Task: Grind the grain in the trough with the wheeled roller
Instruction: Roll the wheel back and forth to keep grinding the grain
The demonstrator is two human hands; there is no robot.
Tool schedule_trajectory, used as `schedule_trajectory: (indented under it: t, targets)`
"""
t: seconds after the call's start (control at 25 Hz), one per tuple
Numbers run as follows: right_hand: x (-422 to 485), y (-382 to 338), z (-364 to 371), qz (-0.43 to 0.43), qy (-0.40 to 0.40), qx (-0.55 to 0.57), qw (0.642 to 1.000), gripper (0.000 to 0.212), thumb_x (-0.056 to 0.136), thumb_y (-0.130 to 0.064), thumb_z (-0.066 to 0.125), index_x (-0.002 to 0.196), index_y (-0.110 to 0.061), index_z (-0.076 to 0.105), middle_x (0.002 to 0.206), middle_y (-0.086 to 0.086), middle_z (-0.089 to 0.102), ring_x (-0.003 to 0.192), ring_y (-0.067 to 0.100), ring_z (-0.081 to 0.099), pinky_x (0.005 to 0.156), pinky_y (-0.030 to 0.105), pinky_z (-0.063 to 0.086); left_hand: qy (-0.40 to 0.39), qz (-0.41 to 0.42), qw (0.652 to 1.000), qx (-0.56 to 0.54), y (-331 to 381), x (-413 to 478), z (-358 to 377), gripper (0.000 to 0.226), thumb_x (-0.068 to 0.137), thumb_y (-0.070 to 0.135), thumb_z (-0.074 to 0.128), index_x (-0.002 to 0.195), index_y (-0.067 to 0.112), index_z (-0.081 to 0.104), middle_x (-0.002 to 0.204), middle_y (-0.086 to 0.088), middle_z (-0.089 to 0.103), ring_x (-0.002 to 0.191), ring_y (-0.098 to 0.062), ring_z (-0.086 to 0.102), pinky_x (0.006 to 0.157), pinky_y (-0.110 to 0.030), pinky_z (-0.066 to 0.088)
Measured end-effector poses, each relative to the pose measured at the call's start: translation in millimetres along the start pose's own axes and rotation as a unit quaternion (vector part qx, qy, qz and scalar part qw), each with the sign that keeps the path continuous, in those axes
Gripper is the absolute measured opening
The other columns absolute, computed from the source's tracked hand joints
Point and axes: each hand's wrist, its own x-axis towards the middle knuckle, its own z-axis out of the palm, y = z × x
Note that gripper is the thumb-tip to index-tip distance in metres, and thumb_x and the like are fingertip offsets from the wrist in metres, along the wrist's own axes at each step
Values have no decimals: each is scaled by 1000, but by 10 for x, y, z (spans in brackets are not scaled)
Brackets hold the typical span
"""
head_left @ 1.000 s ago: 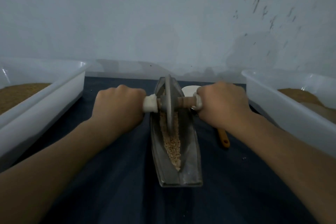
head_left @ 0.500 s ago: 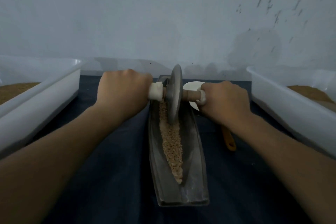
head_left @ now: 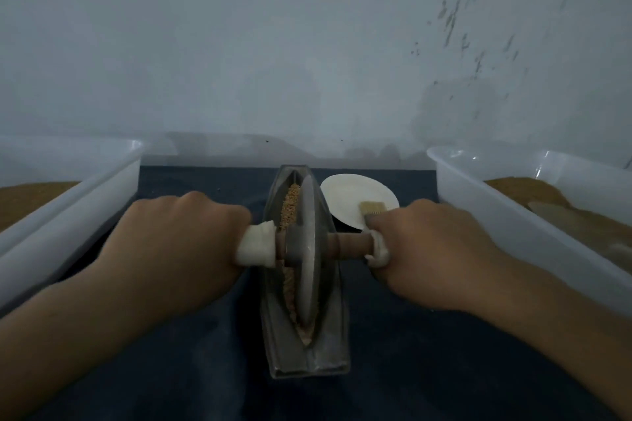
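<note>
We are gripping the roller [head_left: 307, 249] by its axle, our left hand [head_left: 178, 243] curling round the white-wrapped end and our right hand [head_left: 431, 253] round the other. Its wheel is standing upright mid-trough [head_left: 307, 362], grain [head_left: 290, 205] lying in the groove beside it. A plate [head_left: 352, 195] and brush [head_left: 371, 208] are sitting just right of the trough.
</note>
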Motion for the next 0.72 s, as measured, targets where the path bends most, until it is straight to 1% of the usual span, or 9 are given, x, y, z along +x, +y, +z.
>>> schedule_trajectory:
  t: [0.04, 0.12, 0.24, 0.28, 0.4, 0.44, 0.6, 0.68, 0.72]
  targets:
    - [-5, 15, -29, 7, -18, -1, 1000, 25, 73, -60, 41, 67, -36, 45, 60, -10, 46, 51, 3, 42, 44, 25, 25, -25, -8, 1000, 4, -12, 2, -17, 28, 61, 56, 63, 68, 34, 47, 53, 13, 30, 41, -12, 37, 45, -22, 19]
    - [77, 25, 21, 21, -26, -21, 999, 27, 75, -58, 41, 67, -33, 47, 60, -8, 48, 51, 5, 43, 44, 24, 26, -79, -37, 996, -12, -6, 69, 52, 22, 70, 59, 54, 77, 39, 48, 61, 13, 39, 52, -10, 39, 49, -26, 28]
    - [446, 9, 232, 28, 45, -81, 995, 26, 81, -49, 54, 65, -31, 45, 61, -8, 44, 50, 9, 37, 46, 24, 22, -98, -89, 991, -39, 17, 307, 293, 19, 77, 53, 55, 75, 36, 47, 68, 11, 46, 58, -13, 44, 50, -27, 28]
    - [613, 0, 301, 31, 63, -96, 993, 27, 79, -45, 60, 64, -30, 43, 61, -8, 45, 51, 11, 39, 46, 24, 25, -99, -109, 988, -45, 8, 402, 396, 18, 79, 51, 55, 76, 35, 49, 70, 10, 48, 59, -15, 46, 51, -28, 29]
    - [972, -22, 407, 38, 64, -93, 993, 31, 75, -34, 66, 62, -27, 39, 64, -6, 50, 57, 18, 51, 53, 27, 45, -117, -149, 979, -73, -23, 594, 592, 16, 84, 46, 55, 79, 32, 54, 75, 8, 54, 63, -18, 50, 58, -31, 35]
    - [1003, -21, 420, 37, 64, -94, 993, 33, 75, -33, 67, 61, -28, 37, 63, -6, 50, 57, 18, 52, 52, 27, 44, -117, -153, 978, -78, -20, 600, 618, 16, 85, 45, 56, 78, 31, 54, 75, 7, 54, 63, -19, 50, 58, -31, 36]
    - [675, -17, 312, 32, 59, -80, 995, 36, 78, -38, 67, 61, -31, 36, 65, -9, 45, 54, 11, 39, 47, 25, 23, -99, -123, 986, -57, 38, 391, 380, 20, 83, 46, 57, 74, 33, 45, 68, 10, 45, 54, -12, 38, 51, -27, 28]
    - [373, -14, 224, 25, 32, -66, 997, 33, 80, -45, 62, 61, -33, 37, 63, -9, 42, 53, 8, 35, 46, 25, 19, -117, -95, 987, -50, 50, 232, 156, 24, 80, 51, 57, 73, 35, 41, 66, 11, 39, 53, -11, 34, 51, -28, 28]
    - [236, -16, 169, 17, 36, -64, 997, 32, 79, -50, 57, 60, -34, 36, 61, -9, 41, 51, 7, 33, 45, 24, 19, -116, -80, 989, -43, 43, 165, 68, 25, 79, 53, 56, 73, 35, 39, 65, 12, 37, 52, -11, 33, 52, -28, 28]
